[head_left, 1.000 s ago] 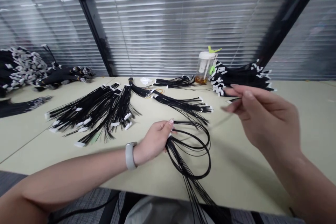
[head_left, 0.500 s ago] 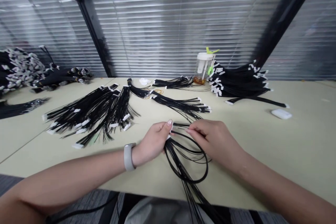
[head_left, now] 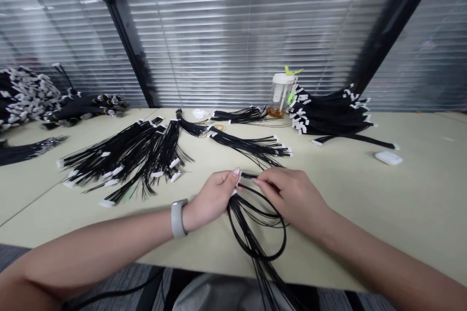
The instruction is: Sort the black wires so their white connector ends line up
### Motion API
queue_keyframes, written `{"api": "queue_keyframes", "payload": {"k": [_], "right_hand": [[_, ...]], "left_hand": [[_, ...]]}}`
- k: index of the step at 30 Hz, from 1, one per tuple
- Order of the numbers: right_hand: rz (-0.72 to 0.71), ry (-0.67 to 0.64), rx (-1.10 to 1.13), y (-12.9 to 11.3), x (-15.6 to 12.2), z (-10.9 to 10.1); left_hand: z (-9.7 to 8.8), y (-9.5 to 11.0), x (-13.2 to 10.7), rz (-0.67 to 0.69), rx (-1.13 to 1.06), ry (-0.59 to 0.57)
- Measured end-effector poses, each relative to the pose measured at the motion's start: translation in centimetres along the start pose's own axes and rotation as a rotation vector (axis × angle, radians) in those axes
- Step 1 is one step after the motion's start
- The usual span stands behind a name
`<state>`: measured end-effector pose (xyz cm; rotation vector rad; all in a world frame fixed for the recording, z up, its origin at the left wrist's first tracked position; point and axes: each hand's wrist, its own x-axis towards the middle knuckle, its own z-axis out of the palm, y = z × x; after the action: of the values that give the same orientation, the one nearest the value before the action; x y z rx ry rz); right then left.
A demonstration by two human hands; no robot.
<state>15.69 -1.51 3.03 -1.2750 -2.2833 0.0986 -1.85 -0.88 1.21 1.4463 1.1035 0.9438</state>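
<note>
My left hand (head_left: pixel 219 192) is closed around white connectors (head_left: pixel 234 193) at the end of a black wire harness (head_left: pixel 251 248). A grey band (head_left: pixel 178 218) is on that wrist. From the connectors the harness forms a loop, and loose strands hang over the table's front edge. My right hand (head_left: pixel 288 194) pinches thin black wires (head_left: pixel 249 175) just right of the left thumb. Its fingertips are close to the connector, and what exactly lies between them is partly hidden.
Spread wire bundles (head_left: pixel 134 155) lie left of my hands; another bundle (head_left: pixel 248 143) lies behind them. A cable pile (head_left: pixel 332 109) stands beside a jar with amber liquid (head_left: pixel 278 97). A white case (head_left: pixel 388 157) sits at right. More cables (head_left: pixel 29 95) are heaped far left on the table (head_left: pixel 412 214).
My right hand has shifted slightly left, closer to my left thumb. The cable loop hangs a little lower and narrower. My left hand keeps its hold.
</note>
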Motion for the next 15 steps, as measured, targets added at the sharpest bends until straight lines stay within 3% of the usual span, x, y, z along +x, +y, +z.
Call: {"api": "queue_keyframes", "payload": {"k": [6, 12, 15], "right_hand": [[-0.076, -0.049, -0.054, 0.1, 0.0, 0.7], [-0.062, -0.094, -0.071, 0.3, 0.2, 0.6], [-0.023, -0.002, -0.094, 0.2, 0.2, -0.6]], "left_hand": [[-0.1, -0.4, 0.2, 0.026, 0.033, -0.007], [0.0, -0.4, 0.1, -0.009, 0.018, -0.034], [0.1, -0.6, 0.3, -0.043, -0.063, -0.021]]}}
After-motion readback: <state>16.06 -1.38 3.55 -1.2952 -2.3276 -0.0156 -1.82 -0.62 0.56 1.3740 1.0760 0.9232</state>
